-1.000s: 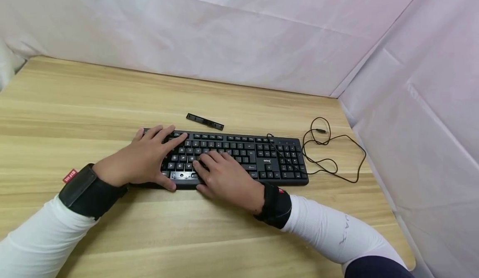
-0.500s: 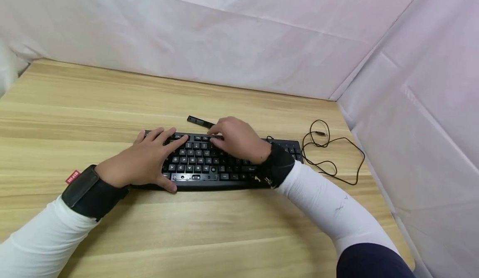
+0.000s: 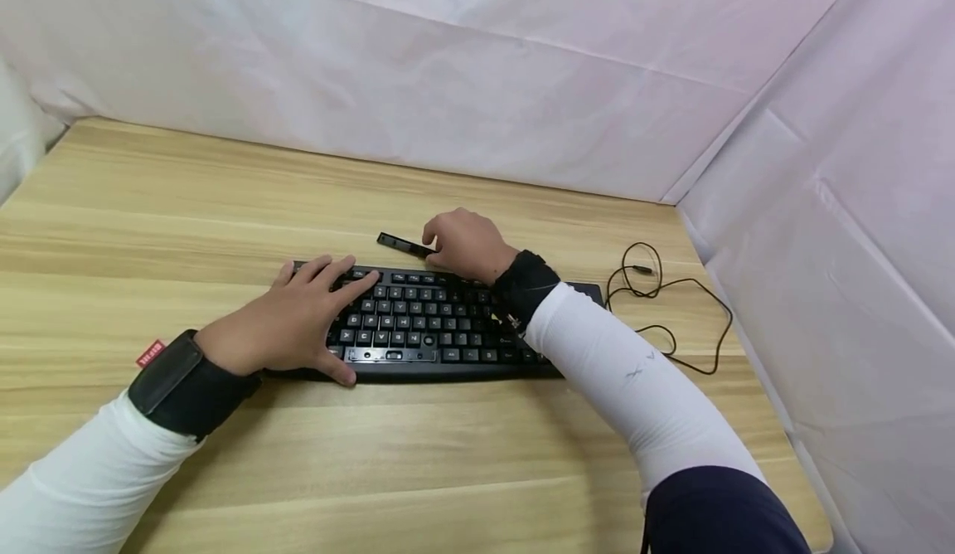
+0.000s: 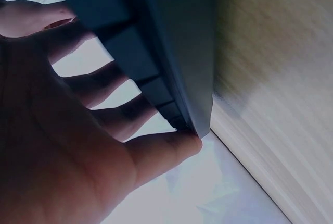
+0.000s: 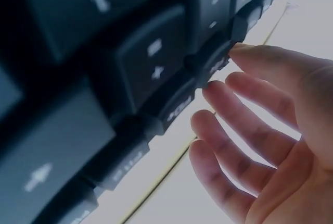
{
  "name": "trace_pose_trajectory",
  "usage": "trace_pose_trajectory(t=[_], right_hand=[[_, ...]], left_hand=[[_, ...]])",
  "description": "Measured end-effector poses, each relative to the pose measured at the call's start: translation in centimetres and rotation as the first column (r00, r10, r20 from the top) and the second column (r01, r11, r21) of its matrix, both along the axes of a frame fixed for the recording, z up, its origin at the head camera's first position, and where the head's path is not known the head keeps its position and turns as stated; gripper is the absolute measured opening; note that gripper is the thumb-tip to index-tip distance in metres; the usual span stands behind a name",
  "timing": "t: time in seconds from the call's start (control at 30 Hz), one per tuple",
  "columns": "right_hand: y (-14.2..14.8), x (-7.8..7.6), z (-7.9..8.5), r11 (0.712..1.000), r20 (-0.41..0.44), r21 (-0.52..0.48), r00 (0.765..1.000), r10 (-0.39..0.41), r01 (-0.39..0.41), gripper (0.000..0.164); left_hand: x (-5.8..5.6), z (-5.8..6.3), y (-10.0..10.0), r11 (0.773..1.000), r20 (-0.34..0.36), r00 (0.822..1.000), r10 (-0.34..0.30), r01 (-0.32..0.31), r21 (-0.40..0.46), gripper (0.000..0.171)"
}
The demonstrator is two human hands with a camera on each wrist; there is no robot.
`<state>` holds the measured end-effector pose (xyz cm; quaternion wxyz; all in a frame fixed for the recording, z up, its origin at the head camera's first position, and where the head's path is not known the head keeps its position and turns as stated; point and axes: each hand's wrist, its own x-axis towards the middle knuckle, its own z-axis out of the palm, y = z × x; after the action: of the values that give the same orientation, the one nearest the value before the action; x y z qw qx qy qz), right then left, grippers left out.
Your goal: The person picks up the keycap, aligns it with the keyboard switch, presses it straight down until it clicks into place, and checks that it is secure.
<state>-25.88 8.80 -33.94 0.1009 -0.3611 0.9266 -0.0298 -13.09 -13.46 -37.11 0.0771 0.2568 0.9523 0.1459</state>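
Note:
A black keyboard (image 3: 418,322) lies on the wooden table, with the bare space bar slot (image 3: 393,355) showing in its bottom row. My left hand (image 3: 309,322) rests spread over its left end, fingertips by the back edge. In the left wrist view the thumb (image 4: 161,153) touches the front edge. Behind the keyboard lies a long black space bar keycap (image 3: 401,245). My right hand (image 3: 470,243) reaches over its right end, index finger and thumb apart around it. In the right wrist view the right hand's fingers (image 5: 250,125) bend loosely beyond the keys, the keycap hidden.
A thin black cable (image 3: 725,330) lies in loops to the keyboard's right, its plug (image 3: 642,269) near the upper loop. White cloth (image 3: 448,65) hangs behind the table (image 3: 418,454) and along its right side.
My right hand has left the middle of the keyboard, passed over its back edge and come to the keycap's right end. My left hand has stayed on the keyboard's left end.

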Motion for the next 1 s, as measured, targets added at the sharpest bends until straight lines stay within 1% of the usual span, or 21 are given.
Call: trace_pose_trajectory(t=[0.27, 0.43, 0.57, 0.73, 0.9, 1.0], right_hand=[[-0.5, -0.6, -0.3, 1.000, -0.008, 0.031, 1.000, 0.000, 0.001, 0.024], [-0.8, -0.6, -0.4, 0.999, -0.040, 0.037, 0.999, 0.011, -0.010, 0.012], [-0.8, -0.6, -0.4, 0.999, -0.060, 0.053, 0.998, 0.008, -0.005, 0.007], [-0.7, -0.5, -0.4, 0.998, -0.073, 0.055, 0.997, 0.008, -0.004, 0.012], [-0.2, -0.2, 0.1, 0.999, -0.083, 0.048, 0.996, 0.010, -0.006, 0.008], [0.5, 0.2, 0.5, 0.999, -0.092, 0.040, 0.996, 0.012, -0.008, 0.013]], left_hand=[[0.1, 0.0, 0.1, 1.000, 0.006, 1.000, 0.003, -0.003, 0.008, 0.125], [0.1, 0.2, 0.2, 1.000, 0.006, 1.000, 0.008, -0.008, 0.003, 0.126], [0.1, 0.2, 0.3, 1.000, 0.009, 1.000, 0.004, -0.004, 0.005, 0.126], [0.0, 0.2, 0.4, 1.000, 0.009, 1.000, 0.002, -0.002, 0.005, 0.127], [0.1, 0.4, 0.4, 1.000, 0.016, 1.000, 0.001, -0.001, 0.000, 0.126], [0.0, 0.6, 0.4, 1.000, 0.013, 1.000, -0.001, 0.001, -0.003, 0.126]])
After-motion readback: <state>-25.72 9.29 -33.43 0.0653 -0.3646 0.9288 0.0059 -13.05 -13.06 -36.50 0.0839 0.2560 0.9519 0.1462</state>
